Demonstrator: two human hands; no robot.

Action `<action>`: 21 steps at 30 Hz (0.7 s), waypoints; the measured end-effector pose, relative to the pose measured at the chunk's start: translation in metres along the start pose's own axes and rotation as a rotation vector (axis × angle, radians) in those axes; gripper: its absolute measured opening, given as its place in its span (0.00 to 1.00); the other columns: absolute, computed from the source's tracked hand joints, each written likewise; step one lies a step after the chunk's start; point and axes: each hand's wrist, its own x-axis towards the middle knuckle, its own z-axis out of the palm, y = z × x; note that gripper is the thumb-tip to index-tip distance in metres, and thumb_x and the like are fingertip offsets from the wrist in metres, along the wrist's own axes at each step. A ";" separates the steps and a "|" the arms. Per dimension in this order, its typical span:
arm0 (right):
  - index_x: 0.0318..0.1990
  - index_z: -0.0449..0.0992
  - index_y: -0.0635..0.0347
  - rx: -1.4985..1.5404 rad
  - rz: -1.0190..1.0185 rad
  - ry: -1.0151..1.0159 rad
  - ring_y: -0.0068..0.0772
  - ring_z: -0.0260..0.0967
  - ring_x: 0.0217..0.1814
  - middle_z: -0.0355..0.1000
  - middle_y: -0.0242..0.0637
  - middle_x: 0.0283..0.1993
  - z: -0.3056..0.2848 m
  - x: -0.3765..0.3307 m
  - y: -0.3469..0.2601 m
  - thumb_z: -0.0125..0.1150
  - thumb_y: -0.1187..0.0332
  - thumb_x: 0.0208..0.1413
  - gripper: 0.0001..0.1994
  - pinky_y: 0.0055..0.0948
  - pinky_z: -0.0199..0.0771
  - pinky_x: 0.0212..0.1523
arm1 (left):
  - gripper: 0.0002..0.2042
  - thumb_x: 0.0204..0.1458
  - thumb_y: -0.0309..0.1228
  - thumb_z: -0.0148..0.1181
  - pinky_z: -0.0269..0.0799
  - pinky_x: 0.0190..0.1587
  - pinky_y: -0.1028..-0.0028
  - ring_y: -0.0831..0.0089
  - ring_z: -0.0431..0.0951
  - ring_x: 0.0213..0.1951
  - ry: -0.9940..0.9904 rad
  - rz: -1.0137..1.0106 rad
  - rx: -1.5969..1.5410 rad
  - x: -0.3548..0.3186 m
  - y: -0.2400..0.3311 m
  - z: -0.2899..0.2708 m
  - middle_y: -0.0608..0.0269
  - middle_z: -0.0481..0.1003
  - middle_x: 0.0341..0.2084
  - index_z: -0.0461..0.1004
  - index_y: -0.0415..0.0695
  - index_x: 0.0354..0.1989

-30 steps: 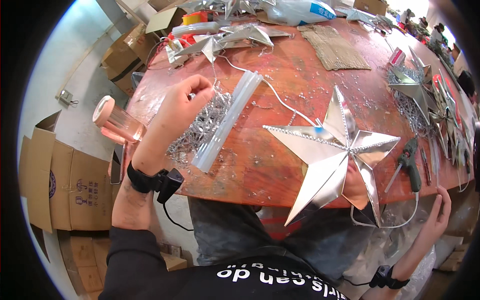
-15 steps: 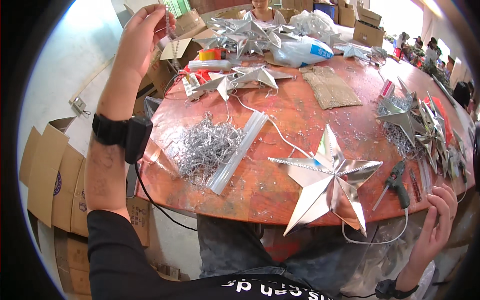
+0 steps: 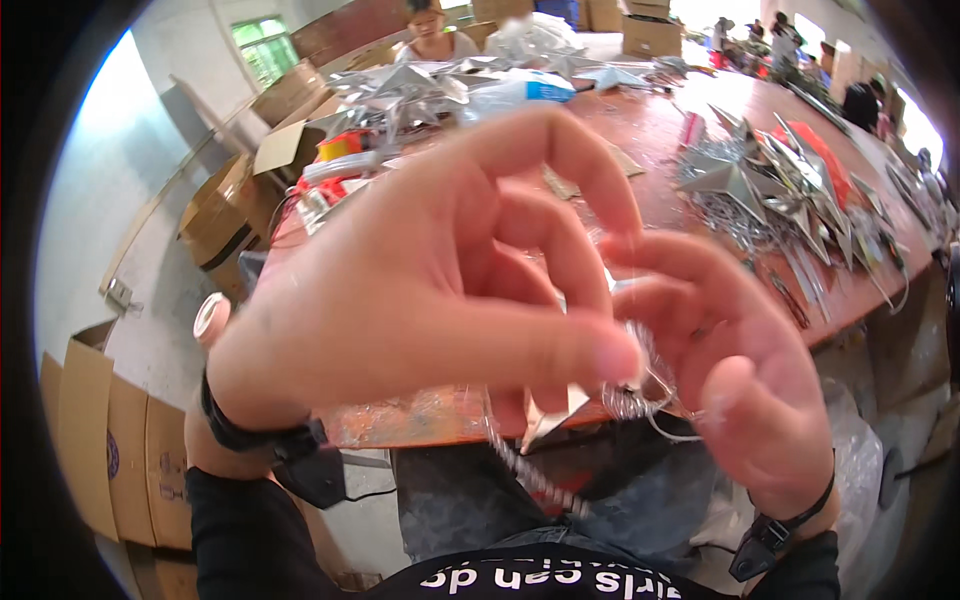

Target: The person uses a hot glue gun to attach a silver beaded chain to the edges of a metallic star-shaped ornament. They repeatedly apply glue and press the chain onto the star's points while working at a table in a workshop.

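My left hand (image 3: 430,280) is raised close in front of me, its fingers curled and the thumb near the fingertips. From below it hangs a silver bead strand (image 3: 530,475), blurred, which it seems to hold. My right hand (image 3: 750,350) faces it, fingers bent and thumb standing apart. The two index fingertips meet or nearly meet, with a fine clear thread by them. Between the hands, silver loops of beads (image 3: 632,395) show. Behind, a silver star (image 3: 555,418) lies at the near table edge, mostly hidden by the hands.
Silver stars (image 3: 735,185) and tangled beads lie at the right of the red-brown table (image 3: 670,130). More stars (image 3: 410,85) are heaped at the far side, where another person (image 3: 435,45) sits. Cardboard boxes (image 3: 95,410) stand at left. A slim dark tool (image 3: 787,295) lies at right.
My left hand has come down from the upper left to the middle with the bead strand. My right hand has risen from the table's right edge to meet it. The view has shifted.
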 end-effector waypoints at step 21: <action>0.33 0.73 0.66 -0.642 0.153 0.399 0.12 0.64 0.21 0.74 0.37 0.32 -0.042 -0.097 0.032 0.66 0.78 0.49 0.07 0.15 0.60 0.21 | 0.09 0.49 0.19 0.62 0.66 0.34 0.84 0.85 0.72 0.33 -0.363 -0.325 0.214 0.055 -0.081 0.003 0.67 0.73 0.30 0.73 0.35 0.38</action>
